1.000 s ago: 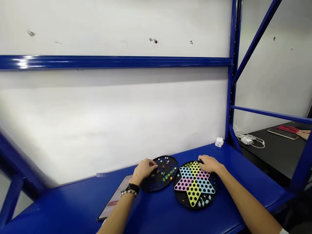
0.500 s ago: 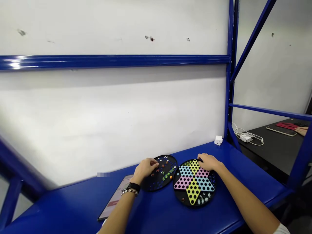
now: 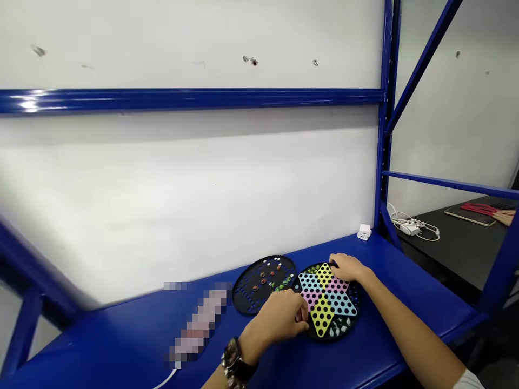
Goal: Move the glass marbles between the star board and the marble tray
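Observation:
A round black Chinese checkers board [image 3: 322, 313] with a yellow, blue and pink star lies flat; marbles sit in its side pockets. My left hand [image 3: 279, 319], with a watch and a bead bracelet at its wrist, is over the board's left edge. Its fingers are pinched together, and anything between them is hidden. At the far right rim, the fingers of my right hand [image 3: 344, 266] are bent over the board's edge. Behind my left hand is a round black tray [image 3: 247, 300] holding several brown and green marbles and small white pieces; my left hand covers part of its front.
A blurred-out tablet [image 3: 198, 327] with a white cable lies left on the blue tabletop [image 3: 133, 335]. A white charger [image 3: 364, 232] stands at the back right, near the blue frame post [image 3: 382, 162]. A white wall [image 3: 182, 189] rises behind.
My left hand has moved right and toward me, from the black tray to the board's left edge. My right hand stays at the board's rim.

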The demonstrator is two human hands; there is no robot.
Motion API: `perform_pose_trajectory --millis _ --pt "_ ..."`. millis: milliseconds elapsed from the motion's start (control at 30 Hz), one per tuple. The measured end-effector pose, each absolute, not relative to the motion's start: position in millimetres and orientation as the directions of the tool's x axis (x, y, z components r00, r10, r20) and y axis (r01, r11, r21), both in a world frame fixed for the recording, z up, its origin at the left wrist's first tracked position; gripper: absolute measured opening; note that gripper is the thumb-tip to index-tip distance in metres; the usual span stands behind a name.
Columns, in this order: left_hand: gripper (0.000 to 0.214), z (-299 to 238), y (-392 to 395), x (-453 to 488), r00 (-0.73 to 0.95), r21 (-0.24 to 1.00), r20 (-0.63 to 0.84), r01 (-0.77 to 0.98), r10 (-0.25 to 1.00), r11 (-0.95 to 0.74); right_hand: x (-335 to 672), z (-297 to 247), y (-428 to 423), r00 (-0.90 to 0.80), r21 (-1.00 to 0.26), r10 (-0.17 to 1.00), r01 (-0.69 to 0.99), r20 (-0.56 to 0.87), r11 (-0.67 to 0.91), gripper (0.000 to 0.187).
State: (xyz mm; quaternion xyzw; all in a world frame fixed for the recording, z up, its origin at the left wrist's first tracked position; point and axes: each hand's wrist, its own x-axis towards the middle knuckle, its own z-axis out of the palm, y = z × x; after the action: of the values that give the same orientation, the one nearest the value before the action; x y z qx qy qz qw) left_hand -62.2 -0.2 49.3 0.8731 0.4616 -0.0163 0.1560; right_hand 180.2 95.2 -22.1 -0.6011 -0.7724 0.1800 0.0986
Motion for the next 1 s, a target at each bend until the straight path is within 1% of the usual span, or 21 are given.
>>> perform_pose_trajectory --millis 67,233,367,467,533,600,667,733,900,1000 --pt "0.011 43 2 -61 0.567 0.253 -0.191 0.817 0.801 -0.518 180 -22 95 -0.262 -0.399 0.963 0.891 -0.064 0.216 0.024" --pt "0.015 35 3 -60 0.584 0.305 -0.167 0.797 0.794 -0.522 180 -22 94 -0.265 -0.386 0.962 0.896 -0.064 0.221 0.025" --pt "0.017 39 6 -72 0.547 0.330 -0.070 0.802 0.834 -0.498 181 -22 95 -0.274 -0.385 0.960 0.894 -0.066 0.229 0.024" --pt "0.020 43 22 -101 0.428 0.365 0.044 0.834 0.903 -0.413 181 -22 95 -0.278 -0.395 0.958 0.889 -0.066 0.231 0.023" --pt "0.026 45 38 -129 0.302 0.408 0.114 0.854 0.946 -0.322 181 -22 95 -0.275 -0.409 0.959 0.885 -0.070 0.224 0.024" --pt "0.033 43 53 -159 0.177 0.423 0.182 0.874 0.967 -0.239 180 -21 94 -0.269 -0.418 0.960 0.883 -0.076 0.214 0.025" --pt "0.037 38 65 -187 0.060 0.400 0.183 0.907 0.981 -0.130 180 -21 94 -0.266 -0.414 0.961 0.885 -0.079 0.211 0.026" --pt "0.036 29 71 -209 0.013 0.393 0.151 0.917 0.988 -0.072 180 -20 93 -0.268 -0.406 0.960 0.888 -0.080 0.214 0.026" --pt "0.028 6 78 -229 0.123 0.458 -0.010 0.883 0.992 -0.105 181 -19 93 -0.259 -0.402 0.962 0.892 -0.083 0.206 0.028" --pt "0.023 -1 81 -227 0.150 0.450 0.008 0.882 0.989 -0.138 181 -18 92 -0.266 -0.408 0.960 0.889 -0.091 0.207 0.028"
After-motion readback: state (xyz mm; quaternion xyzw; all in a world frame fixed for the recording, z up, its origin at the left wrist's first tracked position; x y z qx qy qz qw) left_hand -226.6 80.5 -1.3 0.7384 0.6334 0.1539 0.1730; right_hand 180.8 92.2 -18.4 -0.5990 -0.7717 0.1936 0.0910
